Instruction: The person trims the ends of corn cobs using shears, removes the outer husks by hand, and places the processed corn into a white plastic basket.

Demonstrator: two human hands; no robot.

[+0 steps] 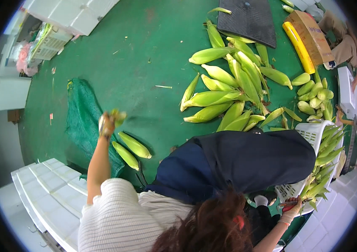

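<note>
My left hand [106, 125], in a stained glove, is raised near the green mesh sack [85, 113], with a blurred bit of green corn at its fingers. Two ears of corn in husk [134, 145] lie on the floor beside the sack. At the lower right, my right hand [292, 209], gloved, holds red-handled pruning shears [287, 206] at the edge of a white plastic basket [309, 130] full of green husk leaves [326, 154]. A large pile of unhusked corn [244, 75] lies on the floor in front of my knees.
A black board [247, 22] lies beyond the pile. To the right are a yellow roll [298, 47], a cardboard box [318, 37], trimmed corn ears [315, 94] and a seated person [344, 41] by a white foam tray [348, 91]. White foam boxes [52, 189] stand at the lower left.
</note>
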